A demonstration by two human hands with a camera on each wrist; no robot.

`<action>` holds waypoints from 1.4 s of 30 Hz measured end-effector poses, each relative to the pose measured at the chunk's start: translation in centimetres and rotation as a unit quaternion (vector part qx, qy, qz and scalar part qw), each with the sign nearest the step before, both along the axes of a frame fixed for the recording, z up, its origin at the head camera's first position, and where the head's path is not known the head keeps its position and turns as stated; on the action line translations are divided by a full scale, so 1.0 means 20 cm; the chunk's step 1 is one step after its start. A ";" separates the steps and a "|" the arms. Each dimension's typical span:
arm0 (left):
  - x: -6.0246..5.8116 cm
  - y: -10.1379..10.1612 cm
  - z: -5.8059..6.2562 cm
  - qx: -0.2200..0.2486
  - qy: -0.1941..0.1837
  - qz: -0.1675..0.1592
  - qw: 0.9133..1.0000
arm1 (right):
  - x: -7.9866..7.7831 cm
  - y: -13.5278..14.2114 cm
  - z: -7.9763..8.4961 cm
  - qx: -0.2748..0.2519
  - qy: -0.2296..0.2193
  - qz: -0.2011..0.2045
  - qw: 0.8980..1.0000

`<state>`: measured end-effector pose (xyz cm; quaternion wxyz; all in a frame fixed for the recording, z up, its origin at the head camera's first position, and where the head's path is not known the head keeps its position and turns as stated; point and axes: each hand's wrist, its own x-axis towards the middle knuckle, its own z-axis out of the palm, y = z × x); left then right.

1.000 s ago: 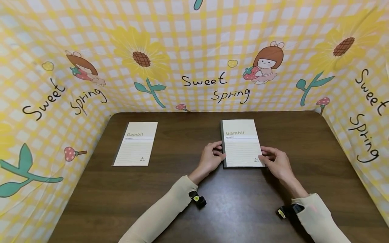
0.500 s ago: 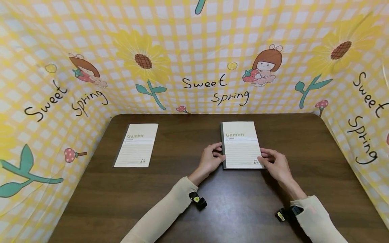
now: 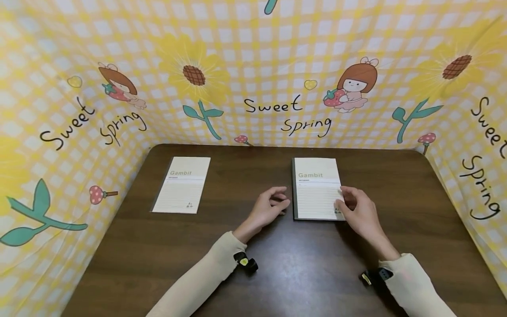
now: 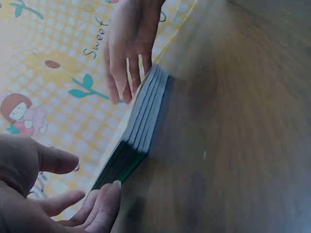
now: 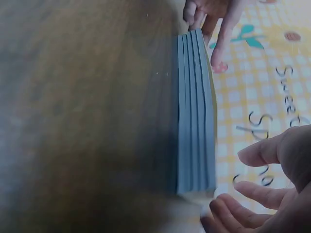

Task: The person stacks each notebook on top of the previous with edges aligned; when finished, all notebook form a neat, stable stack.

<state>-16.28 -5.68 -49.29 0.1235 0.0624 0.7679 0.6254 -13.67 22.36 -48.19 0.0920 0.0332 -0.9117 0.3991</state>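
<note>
A neat stack of several white Gambit notebooks [image 3: 317,196] with dark spines lies right of the table's middle. In the left wrist view, the page edges of the stack [image 4: 143,114] show in layers. My left hand [image 3: 266,209] is just left of the spines, fingers loosely bent and holding nothing. My right hand [image 3: 359,211] is at the stack's lower right corner, its thumb overlapping the cover in the head view. From the right wrist, its fingers [image 5: 243,211] look spread, with thumb and fingertips beside the stack's near corner.
Another Gambit notebook [image 3: 182,187] lies flat at the left on the brown wooden table [image 3: 253,176]. A yellow checked cloth [image 3: 222,127] with flower prints walls in the back and both sides.
My left hand has drawn away leftward from the spines. My right hand has loosened at the corner, its thumb and fingers parting. The stack stays in place while the head view shifts slightly.
</note>
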 end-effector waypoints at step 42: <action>0.35 -1.35 0.11 -0.434 0.122 0.100 0.887 | -0.18 -1.35 -0.01 0.254 -0.025 0.528 0.810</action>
